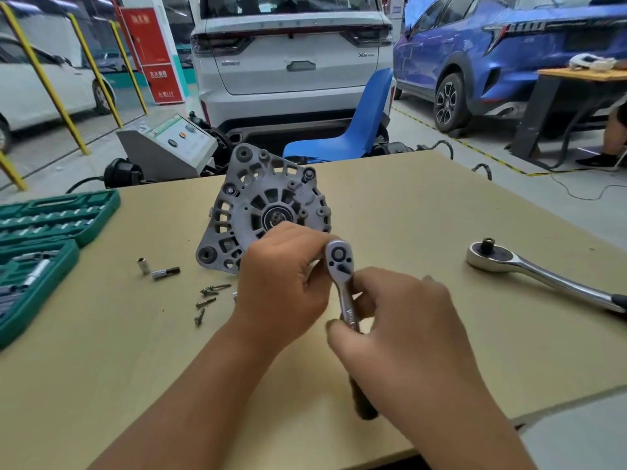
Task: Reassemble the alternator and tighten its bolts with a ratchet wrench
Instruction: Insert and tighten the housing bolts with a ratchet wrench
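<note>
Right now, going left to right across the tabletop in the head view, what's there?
Green plastic socket-set case → two small loose silver sockets → scattered dark bolts → left hand → small chrome ratchet wrench → right hand → large chrome ratchet wrench.

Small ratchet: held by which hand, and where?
Both. Right hand grips the small ratchet on its handle; left hand pinches it at the head.

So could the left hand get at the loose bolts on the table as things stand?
Probably yes, once freed: the bolts lie in the open just beside the left hand, nothing between them. But its fingers are now at the head of the small ratchet.
</note>
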The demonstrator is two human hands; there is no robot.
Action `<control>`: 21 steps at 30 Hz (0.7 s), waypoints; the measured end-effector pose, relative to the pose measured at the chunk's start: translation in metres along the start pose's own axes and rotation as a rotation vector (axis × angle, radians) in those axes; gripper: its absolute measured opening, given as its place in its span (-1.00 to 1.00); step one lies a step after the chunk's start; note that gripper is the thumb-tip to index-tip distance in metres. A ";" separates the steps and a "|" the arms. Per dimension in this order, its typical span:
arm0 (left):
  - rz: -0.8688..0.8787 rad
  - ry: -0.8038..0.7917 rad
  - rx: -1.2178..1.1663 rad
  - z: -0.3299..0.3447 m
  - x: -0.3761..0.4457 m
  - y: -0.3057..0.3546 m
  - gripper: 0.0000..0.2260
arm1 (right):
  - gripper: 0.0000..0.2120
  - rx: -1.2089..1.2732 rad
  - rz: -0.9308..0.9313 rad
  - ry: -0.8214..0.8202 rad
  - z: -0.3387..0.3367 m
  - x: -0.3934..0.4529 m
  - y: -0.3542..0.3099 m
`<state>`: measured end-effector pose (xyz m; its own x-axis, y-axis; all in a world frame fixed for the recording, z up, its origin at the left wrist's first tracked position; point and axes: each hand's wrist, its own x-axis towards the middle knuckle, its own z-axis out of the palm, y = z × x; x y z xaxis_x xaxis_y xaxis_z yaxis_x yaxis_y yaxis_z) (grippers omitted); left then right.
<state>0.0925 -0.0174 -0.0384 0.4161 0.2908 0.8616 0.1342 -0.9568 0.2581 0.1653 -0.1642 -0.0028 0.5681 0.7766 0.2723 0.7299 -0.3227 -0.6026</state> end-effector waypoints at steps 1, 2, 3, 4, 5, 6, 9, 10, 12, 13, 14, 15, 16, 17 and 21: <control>0.007 -0.017 -0.003 -0.002 -0.001 -0.001 -0.94 | -0.90 0.015 0.012 -0.001 0.000 0.002 0.002; 0.013 -0.039 -0.011 -0.003 -0.001 -0.002 -0.94 | -0.86 0.004 0.023 0.050 -0.004 0.006 0.006; 0.021 -0.062 -0.016 -0.004 0.000 -0.003 -0.94 | -0.79 -0.024 0.044 0.137 -0.010 0.011 0.011; 0.030 -0.075 -0.013 -0.004 0.000 -0.003 -0.94 | -0.74 -0.045 0.071 0.236 -0.018 0.015 0.015; 0.034 -0.077 -0.003 -0.004 0.001 -0.003 -0.95 | -0.70 -0.050 0.093 0.316 -0.025 0.019 0.017; 0.030 -0.064 0.008 -0.003 0.001 -0.002 -0.96 | -0.68 -0.045 0.100 0.352 -0.031 0.021 0.018; 0.009 0.011 0.051 0.000 0.003 0.001 -0.95 | -0.70 -0.071 0.019 0.255 -0.021 0.015 0.011; 0.013 0.022 0.066 0.001 0.003 0.002 -0.95 | -0.72 -0.081 -0.013 0.177 -0.013 0.010 0.006; 0.028 0.015 0.090 0.000 0.000 0.002 -0.95 | -0.78 -0.056 -0.042 0.034 0.004 -0.001 -0.003; 0.024 0.007 0.091 -0.001 -0.001 0.002 -0.93 | -0.80 -0.038 -0.045 0.012 0.007 -0.003 -0.004; 0.020 -0.002 0.082 -0.002 -0.002 0.000 -0.91 | -0.80 -0.027 -0.041 0.029 0.006 -0.001 -0.003; 0.023 -0.016 0.073 -0.004 -0.001 -0.002 -0.91 | -0.78 -0.026 -0.031 0.083 0.002 0.003 0.000; 0.032 -0.030 0.066 -0.004 -0.001 -0.002 -0.92 | -0.74 -0.035 -0.008 0.165 -0.006 0.008 0.004; 0.040 -0.040 0.061 -0.004 0.000 -0.002 -0.94 | -0.71 -0.045 0.025 0.249 -0.014 0.014 0.009; 0.036 -0.014 0.064 -0.002 0.003 0.000 -0.98 | -0.71 -0.121 0.067 0.312 -0.030 0.024 0.014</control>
<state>0.0921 -0.0168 -0.0349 0.4338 0.2572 0.8635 0.1759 -0.9641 0.1987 0.2002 -0.1665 0.0180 0.6914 0.5549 0.4627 0.7163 -0.4434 -0.5387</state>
